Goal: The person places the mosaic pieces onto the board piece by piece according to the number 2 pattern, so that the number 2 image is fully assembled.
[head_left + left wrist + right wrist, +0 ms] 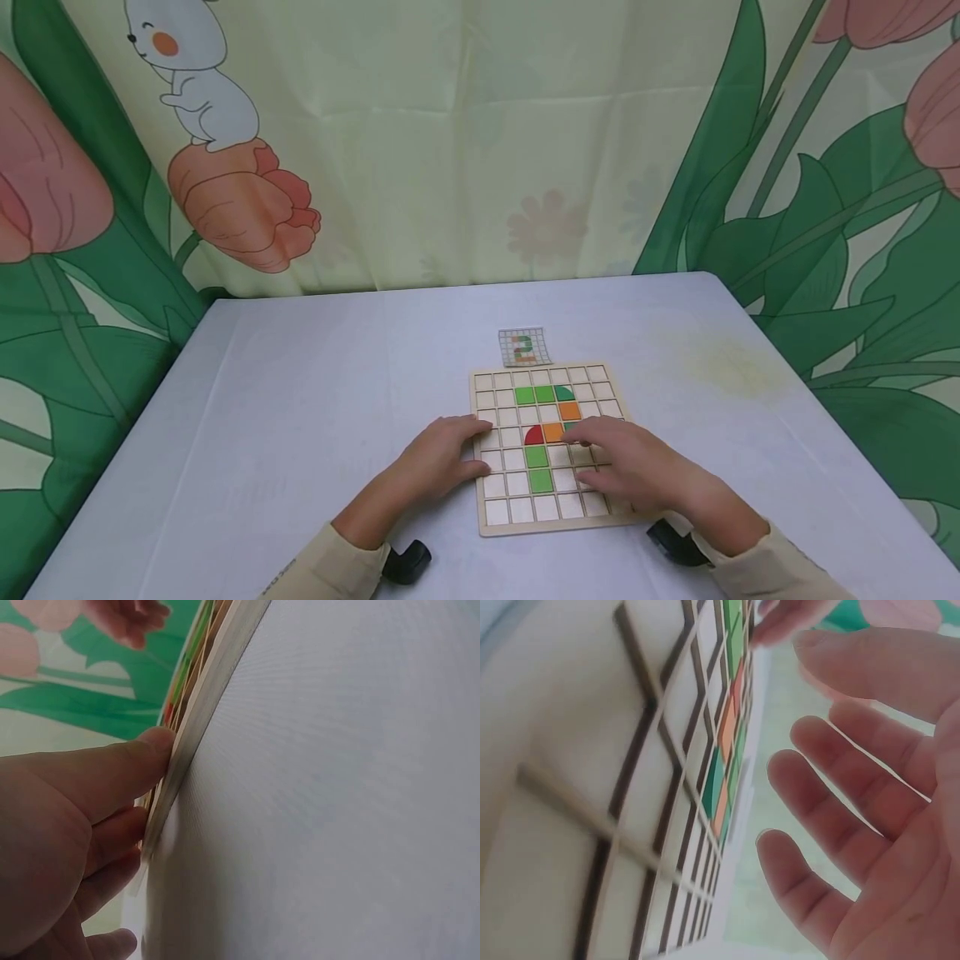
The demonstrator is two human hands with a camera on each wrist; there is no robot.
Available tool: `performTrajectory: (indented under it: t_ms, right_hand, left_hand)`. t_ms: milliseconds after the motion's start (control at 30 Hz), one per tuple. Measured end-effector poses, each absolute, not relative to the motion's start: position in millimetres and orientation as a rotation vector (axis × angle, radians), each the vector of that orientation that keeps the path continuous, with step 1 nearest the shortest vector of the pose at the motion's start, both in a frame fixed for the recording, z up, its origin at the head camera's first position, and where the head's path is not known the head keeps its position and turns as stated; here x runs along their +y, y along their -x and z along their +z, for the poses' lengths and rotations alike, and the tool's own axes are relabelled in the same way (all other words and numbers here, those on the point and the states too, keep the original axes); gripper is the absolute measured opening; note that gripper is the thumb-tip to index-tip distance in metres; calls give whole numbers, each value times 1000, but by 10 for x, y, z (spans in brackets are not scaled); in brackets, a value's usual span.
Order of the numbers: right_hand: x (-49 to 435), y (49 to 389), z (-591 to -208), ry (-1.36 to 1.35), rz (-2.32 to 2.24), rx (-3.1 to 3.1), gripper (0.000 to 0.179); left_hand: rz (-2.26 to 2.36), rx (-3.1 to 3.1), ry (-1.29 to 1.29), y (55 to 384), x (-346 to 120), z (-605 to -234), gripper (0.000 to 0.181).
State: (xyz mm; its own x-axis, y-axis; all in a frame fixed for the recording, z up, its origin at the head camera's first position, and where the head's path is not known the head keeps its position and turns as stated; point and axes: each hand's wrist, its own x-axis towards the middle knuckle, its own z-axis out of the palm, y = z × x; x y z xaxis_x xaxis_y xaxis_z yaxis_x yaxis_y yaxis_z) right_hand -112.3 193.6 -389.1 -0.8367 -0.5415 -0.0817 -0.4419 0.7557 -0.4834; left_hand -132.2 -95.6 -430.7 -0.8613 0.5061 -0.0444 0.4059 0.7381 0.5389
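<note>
A wooden grid board (517,528) lies on the table with coloured pieces in its cells. Light green squares (524,396) and a dark green rounded piece (563,392) sit in an upper row. Below come orange squares (570,411), a red rounded piece (534,435) and more light green squares (540,481). My left hand (442,454) rests its thumb and fingertips against the board's left edge. Over the right half hangs my right hand (637,462), fingers extended and holding nothing in the right wrist view. Its fingertips partly cover another dark green piece (713,784).
A small card (525,347) with a coloured grid pattern lies just beyond the board's far edge. White cloth covers the table (315,392). Behind it hangs a printed curtain (420,167). A black wrist device (407,562) shows under the left sleeve.
</note>
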Motion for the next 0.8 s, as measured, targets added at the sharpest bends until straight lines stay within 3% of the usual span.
performTrajectory:
  t_ms: [500, 800]
  right_hand:
    - [2418, 1094, -3917, 552, -692, 2823, 62]
    - [2644, 1128, -3967, 524, -641, 2901, 59]
  left_hand:
    - [778, 2750, -718, 1326, -956, -4312, 56]
    - [771, 2753, -729, 1327, -962, -4311, 56]
